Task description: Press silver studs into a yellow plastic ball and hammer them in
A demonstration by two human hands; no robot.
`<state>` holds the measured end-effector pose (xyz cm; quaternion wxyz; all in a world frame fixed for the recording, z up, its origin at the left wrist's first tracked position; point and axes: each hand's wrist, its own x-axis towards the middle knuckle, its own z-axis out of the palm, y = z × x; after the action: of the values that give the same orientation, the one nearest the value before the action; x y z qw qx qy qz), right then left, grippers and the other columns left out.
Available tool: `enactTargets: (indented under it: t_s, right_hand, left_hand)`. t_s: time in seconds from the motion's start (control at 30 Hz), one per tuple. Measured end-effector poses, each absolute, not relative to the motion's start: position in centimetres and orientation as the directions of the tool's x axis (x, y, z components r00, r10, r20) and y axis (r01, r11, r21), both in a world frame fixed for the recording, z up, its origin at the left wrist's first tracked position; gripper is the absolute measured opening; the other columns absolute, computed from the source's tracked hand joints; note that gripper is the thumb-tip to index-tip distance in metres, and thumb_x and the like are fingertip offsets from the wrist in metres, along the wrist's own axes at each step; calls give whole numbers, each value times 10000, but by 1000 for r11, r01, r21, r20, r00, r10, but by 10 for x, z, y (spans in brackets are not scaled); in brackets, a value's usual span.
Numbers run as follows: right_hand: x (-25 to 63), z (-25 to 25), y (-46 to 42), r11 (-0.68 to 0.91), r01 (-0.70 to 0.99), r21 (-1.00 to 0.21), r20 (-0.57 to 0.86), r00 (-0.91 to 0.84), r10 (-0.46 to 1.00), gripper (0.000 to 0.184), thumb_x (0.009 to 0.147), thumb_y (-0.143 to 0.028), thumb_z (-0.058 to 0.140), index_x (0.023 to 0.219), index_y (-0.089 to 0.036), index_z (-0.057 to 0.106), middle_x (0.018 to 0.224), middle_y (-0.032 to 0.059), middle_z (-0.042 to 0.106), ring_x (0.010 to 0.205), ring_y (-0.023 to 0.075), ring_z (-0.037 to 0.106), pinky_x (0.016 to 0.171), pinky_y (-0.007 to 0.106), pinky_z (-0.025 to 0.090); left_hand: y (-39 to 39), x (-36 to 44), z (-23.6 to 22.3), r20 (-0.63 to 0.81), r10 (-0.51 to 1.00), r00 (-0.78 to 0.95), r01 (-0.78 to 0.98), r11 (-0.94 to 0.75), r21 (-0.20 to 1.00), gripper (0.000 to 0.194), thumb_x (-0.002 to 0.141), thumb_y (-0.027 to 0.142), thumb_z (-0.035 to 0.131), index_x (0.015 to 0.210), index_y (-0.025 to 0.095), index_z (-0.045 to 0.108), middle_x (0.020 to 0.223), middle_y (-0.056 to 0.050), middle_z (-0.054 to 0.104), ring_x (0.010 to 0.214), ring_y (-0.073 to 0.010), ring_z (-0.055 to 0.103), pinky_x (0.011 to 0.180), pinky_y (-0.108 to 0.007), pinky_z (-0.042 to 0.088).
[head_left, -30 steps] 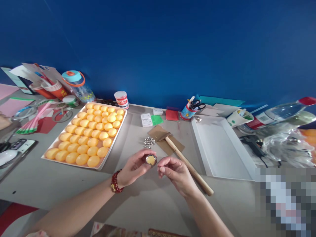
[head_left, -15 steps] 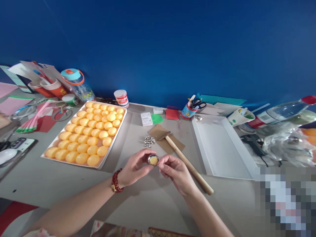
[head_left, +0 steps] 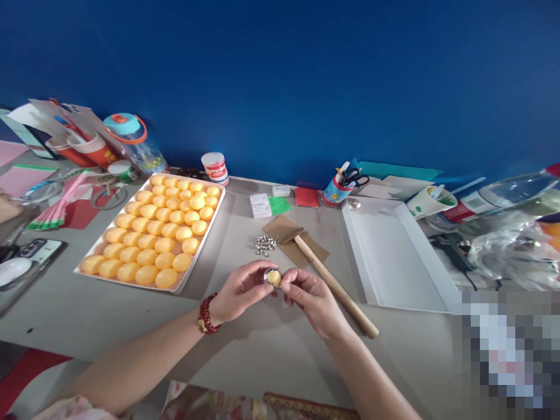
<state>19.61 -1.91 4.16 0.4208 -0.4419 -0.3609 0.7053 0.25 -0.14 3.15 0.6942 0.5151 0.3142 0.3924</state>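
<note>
My left hand (head_left: 242, 291) pinches a small round piece with a shiny, silvery rim and a pale yellow centre (head_left: 274, 278) between thumb and fingers. From the other side my right hand (head_left: 311, 298) closes its thumb and forefinger at the piece's right edge. Whether those fingertips hold anything smaller is hidden. Just beyond the hands lies a little heap of shiny silver beads or studs (head_left: 265, 245). A hammer with a wooden handle (head_left: 336, 287) rests to the right, its head on brown sheets (head_left: 282, 228).
At left is a shallow box of yellow-orange balls (head_left: 149, 242); at right, a white tray (head_left: 394, 256). Small white boxes (head_left: 261, 206), a red pad (head_left: 307, 197) and a cup with scissors (head_left: 336, 191) stand along the back. Another person's hand (head_left: 9, 207) shows at far left.
The round piece has tilted slightly between my fingers and both hands have shifted a little. The whole view has moved slightly; the objects on the table look unchanged.
</note>
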Motion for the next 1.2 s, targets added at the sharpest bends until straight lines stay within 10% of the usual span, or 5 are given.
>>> enactTargets:
  t_s: [1.2]
  right_hand:
    - [199, 41, -18, -392, -236, -889, -327, -271, 905, 244, 784, -400, 790, 781, -175, 695, 762, 6, 623, 642, 115, 513, 605, 237, 424]
  left_hand:
    - [2, 2, 31, -189, 850, 491, -168, 306, 937, 316, 855, 309, 703, 1143, 182, 680, 987, -51, 689, 743, -162, 698, 769, -322, 586]
